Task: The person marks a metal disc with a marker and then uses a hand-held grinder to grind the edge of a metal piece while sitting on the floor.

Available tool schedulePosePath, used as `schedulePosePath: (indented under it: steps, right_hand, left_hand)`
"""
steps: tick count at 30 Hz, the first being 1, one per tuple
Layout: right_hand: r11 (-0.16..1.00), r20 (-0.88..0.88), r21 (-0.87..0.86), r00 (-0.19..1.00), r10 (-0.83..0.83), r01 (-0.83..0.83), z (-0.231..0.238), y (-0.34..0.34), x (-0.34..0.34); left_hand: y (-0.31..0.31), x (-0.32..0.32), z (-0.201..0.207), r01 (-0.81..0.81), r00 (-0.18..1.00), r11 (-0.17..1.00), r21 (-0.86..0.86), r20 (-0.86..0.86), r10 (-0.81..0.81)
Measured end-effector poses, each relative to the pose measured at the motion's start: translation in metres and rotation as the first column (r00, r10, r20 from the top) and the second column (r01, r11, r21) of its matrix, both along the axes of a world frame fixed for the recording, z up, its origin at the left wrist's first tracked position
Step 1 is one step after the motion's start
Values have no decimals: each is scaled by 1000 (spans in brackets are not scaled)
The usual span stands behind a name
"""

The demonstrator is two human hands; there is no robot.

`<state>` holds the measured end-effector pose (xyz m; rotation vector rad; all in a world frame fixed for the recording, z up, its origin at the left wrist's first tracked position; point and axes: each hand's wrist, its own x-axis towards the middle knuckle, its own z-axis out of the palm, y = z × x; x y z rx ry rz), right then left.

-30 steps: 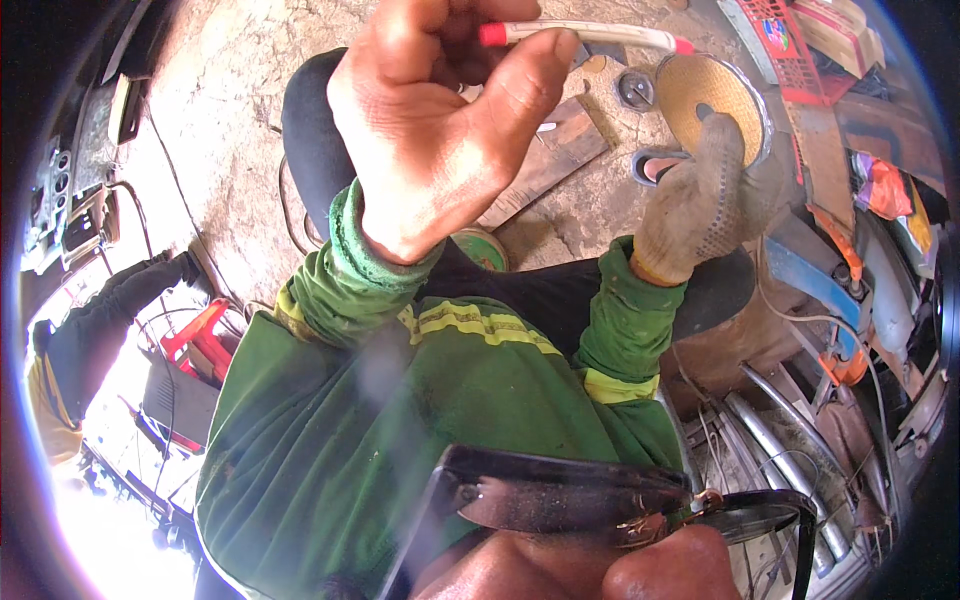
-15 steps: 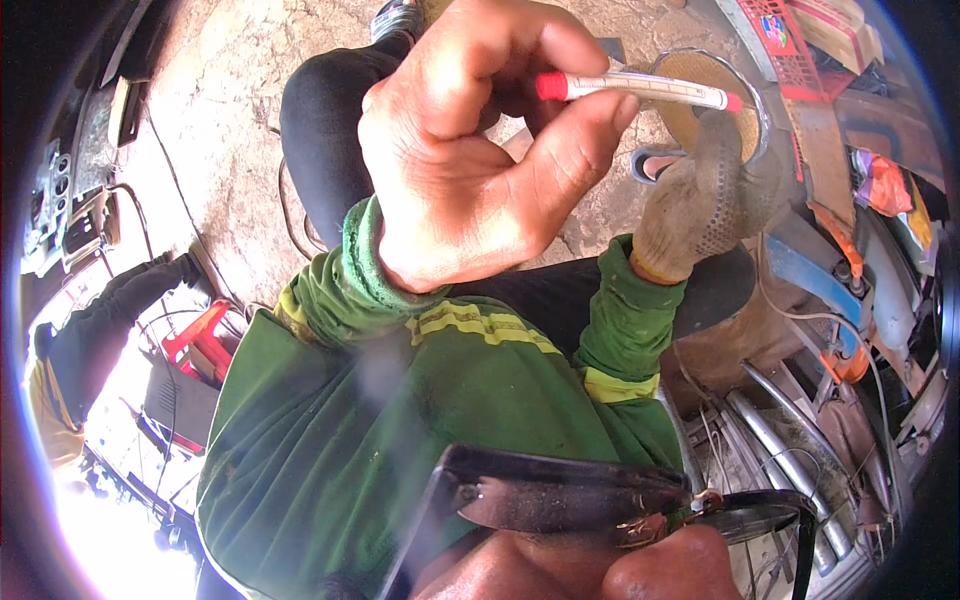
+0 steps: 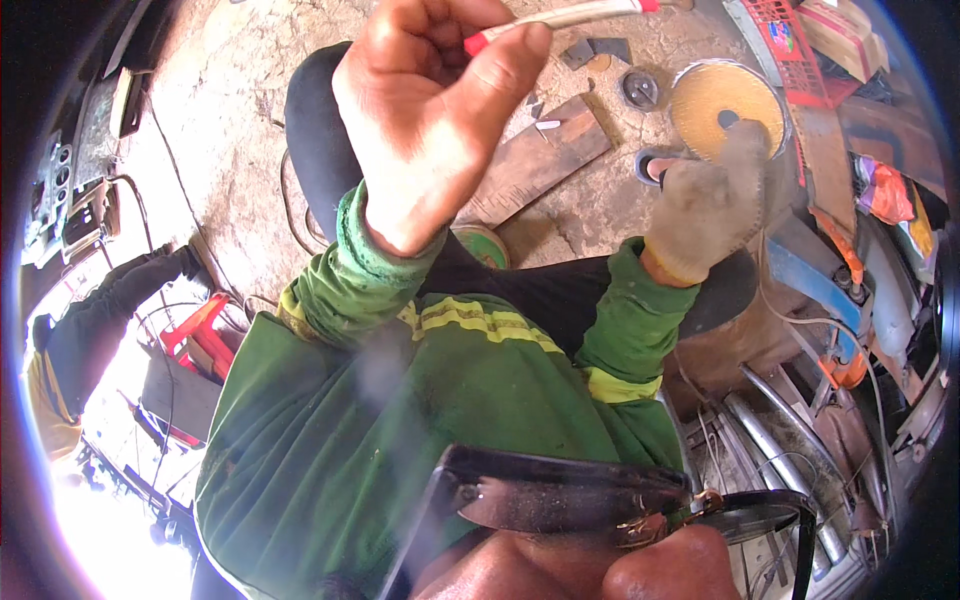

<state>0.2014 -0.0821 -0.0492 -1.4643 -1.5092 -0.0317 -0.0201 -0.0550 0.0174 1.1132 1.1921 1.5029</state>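
Note:
Near the top of the head view my bare left hand (image 3: 425, 120) is closed, thumb and fingers pinching a white pen (image 3: 575, 17) with red ends. The pen points to the right, away from the palm. My right hand (image 3: 705, 210), in a pale work glove and slightly blurred, is at the near edge of a yellowish circular saw blade (image 3: 700, 100) with a dark centre hole and a silvery rim. One gloved finger or thumb lies across the blade's face toward the hole; the rest of the grip is hidden.
A brown wooden board (image 3: 545, 165) lies on the floor between my knees. Beyond it are a dark round part (image 3: 639, 90) and small dark plates (image 3: 605, 48). A red plastic crate (image 3: 785, 50) stands far right, metal pipes (image 3: 770, 440) lie lower right, and a red object (image 3: 200, 335) is at left.
My left hand has moved left and up with the pen, uncovering the board and floor parts. The blade has shifted slightly right and shows more of its face; my gloved hand has turned.

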Motion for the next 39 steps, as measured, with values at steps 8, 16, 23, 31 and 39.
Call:
schedulePosePath:
  steps: [8, 16, 23, 31, 39]
  right_hand:
    - [965, -446, -249, 895, -35, -86, -8, -7, 8]
    - [990, -987, -20, 162, 3, -143, -8, 8, 1]
    - [987, -995, 63, 63, 73, -148, 2, 12, -9]
    - [984, -1000, 22, -11, 21, -179, 14, 13, -18]
    - [969, -999, -5, 45, 6, -246, 5, 11, -14]
  left_hand:
    - [-1, -13, -42, 28, 991, 978, -204, 131, -1]
    - [-3, 17, -67, 300, 899, 932, -204, 387, -205]
    - [10, 76, -48, 313, 826, 942, -126, 526, -204]
    - [17, 84, -75, 443, 614, 889, 119, 682, -397]
    - [13, 82, -74, 476, 611, 873, 103, 675, -413]
